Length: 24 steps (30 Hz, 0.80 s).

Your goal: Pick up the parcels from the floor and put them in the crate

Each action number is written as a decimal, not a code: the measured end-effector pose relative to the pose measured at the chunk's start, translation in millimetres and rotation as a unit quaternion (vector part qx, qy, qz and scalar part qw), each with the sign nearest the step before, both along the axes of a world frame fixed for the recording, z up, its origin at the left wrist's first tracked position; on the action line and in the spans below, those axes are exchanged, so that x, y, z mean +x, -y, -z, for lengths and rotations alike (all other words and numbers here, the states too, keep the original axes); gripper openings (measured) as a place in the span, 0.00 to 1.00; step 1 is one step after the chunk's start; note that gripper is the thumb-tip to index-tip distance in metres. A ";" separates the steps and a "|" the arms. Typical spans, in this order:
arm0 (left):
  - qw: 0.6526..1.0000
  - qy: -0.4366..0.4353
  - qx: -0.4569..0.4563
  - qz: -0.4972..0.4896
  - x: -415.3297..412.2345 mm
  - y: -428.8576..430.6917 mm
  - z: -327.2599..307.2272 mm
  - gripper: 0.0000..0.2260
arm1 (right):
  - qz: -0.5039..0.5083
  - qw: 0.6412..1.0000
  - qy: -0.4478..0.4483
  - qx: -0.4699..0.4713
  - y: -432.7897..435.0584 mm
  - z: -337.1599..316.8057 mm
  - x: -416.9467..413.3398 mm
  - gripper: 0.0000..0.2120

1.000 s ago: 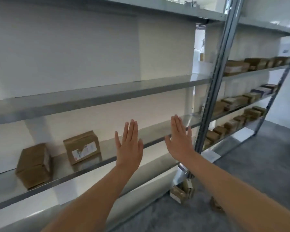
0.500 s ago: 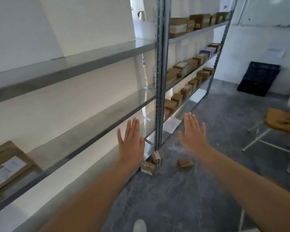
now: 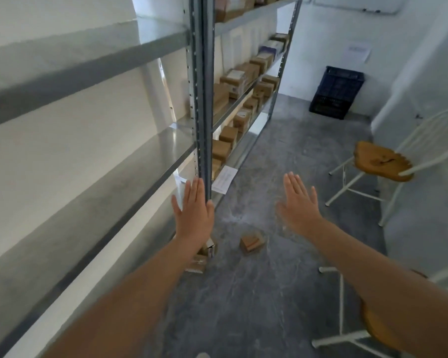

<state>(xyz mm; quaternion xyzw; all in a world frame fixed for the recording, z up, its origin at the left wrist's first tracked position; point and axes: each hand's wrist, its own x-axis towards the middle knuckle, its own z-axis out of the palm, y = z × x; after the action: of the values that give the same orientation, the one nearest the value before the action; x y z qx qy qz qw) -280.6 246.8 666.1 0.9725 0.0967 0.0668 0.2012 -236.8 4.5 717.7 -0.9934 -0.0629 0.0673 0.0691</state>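
While L hand & R hand spread flat, empty, L arm part-hides parcels.

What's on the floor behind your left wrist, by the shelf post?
Behind the left hand and wrist, two parcels peek out: upper parcel, lower parcel. The forearm covers their left sides, so anything more there is hidden. A third parcel lies uncovered to the right.
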 end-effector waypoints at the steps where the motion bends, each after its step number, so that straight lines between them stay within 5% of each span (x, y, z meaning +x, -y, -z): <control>1: 1.000 -0.012 0.002 0.004 13.2 -1.9 3.7 0.26 | 0.010 1.000 -0.010 0.004 0.7 3.9 4.6 0.34; 11: 0.995 -0.070 -0.030 0.065 110.2 63.1 45.5 0.27 | 0.092 0.994 -0.055 0.000 64.0 35.1 88.4 0.34; 24: 0.974 -0.213 -0.050 -0.062 245.0 114.9 160.6 0.24 | 0.032 0.974 -0.219 0.054 103.3 173.4 284.6 0.33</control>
<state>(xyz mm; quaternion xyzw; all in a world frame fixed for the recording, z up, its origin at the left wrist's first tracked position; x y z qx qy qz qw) -35.5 131.9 505.5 0.9452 0.2011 -0.1340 0.2194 47.9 -98.8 544.3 -0.9508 -0.0183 0.2772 0.1368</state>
